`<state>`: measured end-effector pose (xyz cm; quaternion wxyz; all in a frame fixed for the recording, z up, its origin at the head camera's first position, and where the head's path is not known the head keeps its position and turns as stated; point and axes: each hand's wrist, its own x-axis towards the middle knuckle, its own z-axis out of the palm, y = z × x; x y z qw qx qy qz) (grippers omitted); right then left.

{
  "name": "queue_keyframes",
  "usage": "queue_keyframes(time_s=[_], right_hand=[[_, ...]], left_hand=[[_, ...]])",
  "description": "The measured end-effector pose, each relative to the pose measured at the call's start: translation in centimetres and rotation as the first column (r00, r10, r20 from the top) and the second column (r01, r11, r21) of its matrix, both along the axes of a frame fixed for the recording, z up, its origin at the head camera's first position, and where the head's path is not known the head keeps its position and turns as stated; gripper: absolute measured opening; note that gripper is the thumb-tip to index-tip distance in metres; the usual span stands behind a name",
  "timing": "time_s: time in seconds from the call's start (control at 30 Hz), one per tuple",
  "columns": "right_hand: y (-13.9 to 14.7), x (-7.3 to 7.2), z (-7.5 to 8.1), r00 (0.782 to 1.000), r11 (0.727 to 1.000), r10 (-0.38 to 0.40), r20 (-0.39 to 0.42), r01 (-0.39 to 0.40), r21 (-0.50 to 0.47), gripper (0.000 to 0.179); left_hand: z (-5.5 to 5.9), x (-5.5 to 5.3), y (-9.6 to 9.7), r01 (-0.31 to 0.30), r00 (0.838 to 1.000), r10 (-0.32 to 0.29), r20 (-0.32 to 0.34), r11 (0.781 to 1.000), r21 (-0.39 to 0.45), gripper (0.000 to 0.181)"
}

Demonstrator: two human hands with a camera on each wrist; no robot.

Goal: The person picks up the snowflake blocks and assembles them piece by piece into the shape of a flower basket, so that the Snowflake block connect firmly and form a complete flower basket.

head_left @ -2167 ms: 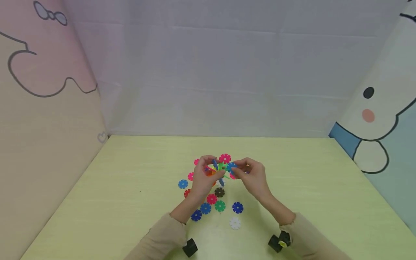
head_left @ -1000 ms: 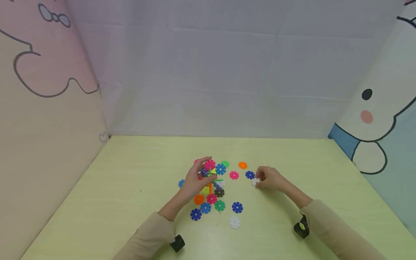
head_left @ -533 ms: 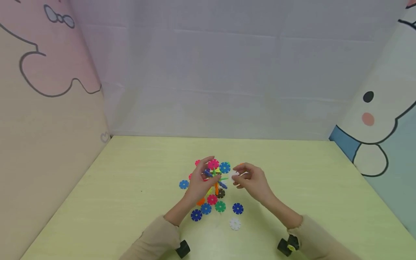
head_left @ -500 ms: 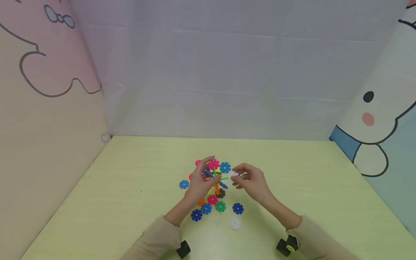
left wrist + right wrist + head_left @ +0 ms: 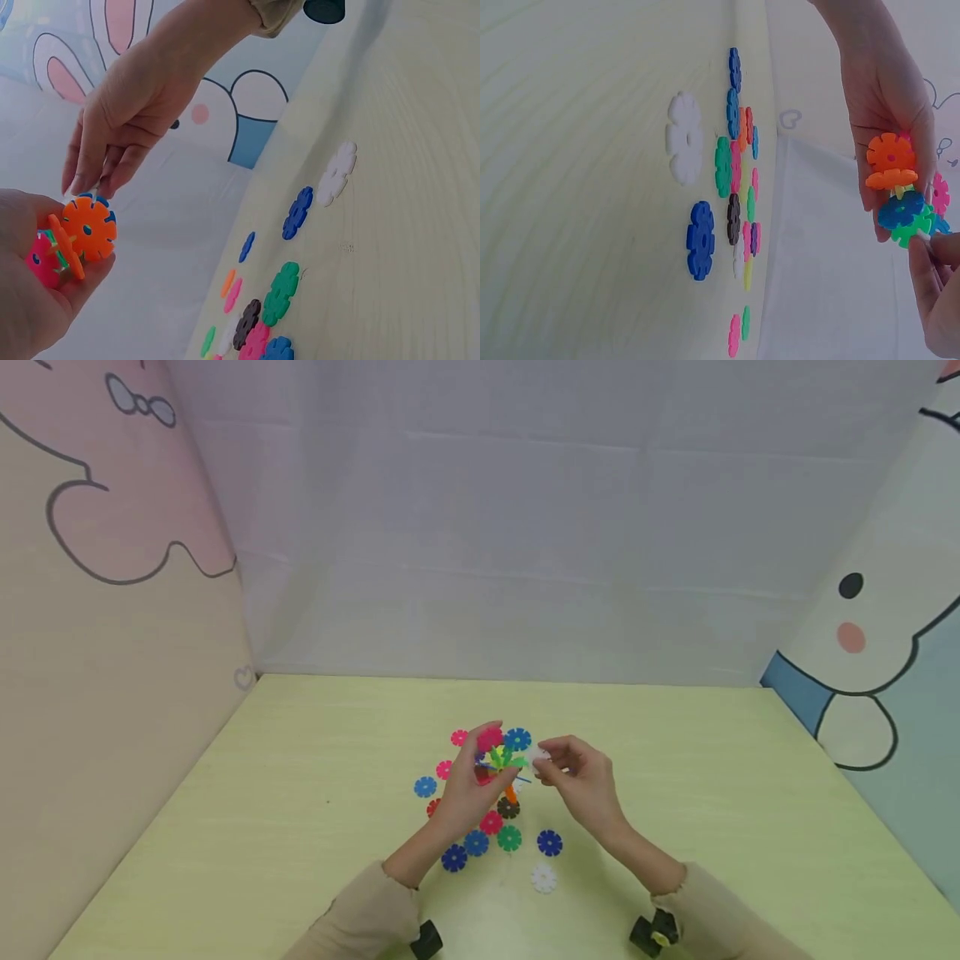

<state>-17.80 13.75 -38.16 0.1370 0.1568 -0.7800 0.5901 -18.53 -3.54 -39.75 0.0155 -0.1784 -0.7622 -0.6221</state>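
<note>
your left hand (image 5: 467, 783), fingers curled round a multicoloured cluster of interlocked notched plastic discs (image 5: 501, 759) above the pale yellow tabletop (image 5: 750, 810), your right hand (image 5: 587, 779), fingers pinching a white notched plastic disc (image 5: 537, 754) beside the cluster, contact unclear, loose coloured discs (image 5: 504, 838) lying below

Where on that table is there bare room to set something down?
The table is bare right of the right hand, out to the rabbit panel, and behind the loose discs, along the back sheet. Left of the leftmost disc, only a dark speck shows. Crowded: mid-table, where discs cluster around and below the left hand.
</note>
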Motion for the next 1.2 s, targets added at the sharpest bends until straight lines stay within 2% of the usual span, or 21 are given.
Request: queue_keyframes(time_s=[0.17,0.33,0.5,0.63,0.7,0.8,0.9,0.97,1.07,1.2], right_hand=[[-0.3,0.2,0.2,1.000,0.999,0.009,-0.006,-0.009,-0.043,0.018],[-0.7,0.7,1.1,1.000,0.998,0.017,0.003,-0.017,-0.062,0.018],[-0.6,0.2,0.2,0.999,0.997,0.024,-0.024,-0.026,-0.073,0.015],[-0.7,0.1,0.2,0.999,0.997,0.036,-0.024,-0.037,-0.070,0.014],[-0.5,-0.1,0.3,0.999,0.998,0.046,-0.013,-0.047,-0.052,0.014],[0.0,-0.5,0.4,0.999,0.999,0.046,0.005,-0.046,0.003,0.014],[0.5,-1.1,0.2,0.997,0.996,0.071,0.015,-0.071,0.051,0.013],[0.7,-1.4,0.0,0.994,0.991,0.106,0.023,-0.107,0.083,0.014],[1.1,-1.8,-0.2,0.978,0.969,0.206,0.042,-0.209,0.129,0.017],[2.5,-3.1,-0.5,0.956,0.934,0.279,0.086,-0.291,0.207,0.020]], left_hand=[[0.1,-0.1,0.0,-0.029,0.999,0.030,-0.015,0.999,0.027,0.059],[0.0,-0.2,-0.2,-0.042,0.999,0.043,-0.024,0.999,0.025,0.058],[0.1,-0.1,-0.2,-0.059,0.997,0.061,-0.043,0.998,0.038,0.059],[0.3,-0.1,-0.1,-0.064,0.997,0.065,-0.037,0.997,0.033,0.060],[0.4,-0.1,-0.1,-0.037,0.999,0.037,-0.032,0.999,0.013,0.061],[0.5,-0.2,-0.6,0.068,0.998,-0.068,-0.014,0.997,-0.020,0.065],[0.5,-0.4,-1.3,0.192,0.981,-0.191,0.022,0.981,-0.027,0.064],[0.5,-0.6,-1.7,0.244,0.969,-0.242,0.053,0.969,-0.029,0.061],[0.2,-0.8,-1.9,0.255,0.964,-0.250,0.090,0.966,-0.049,0.055],[-0.2,-1.1,-2.4,0.212,0.972,-0.203,0.120,0.975,-0.066,0.051]])
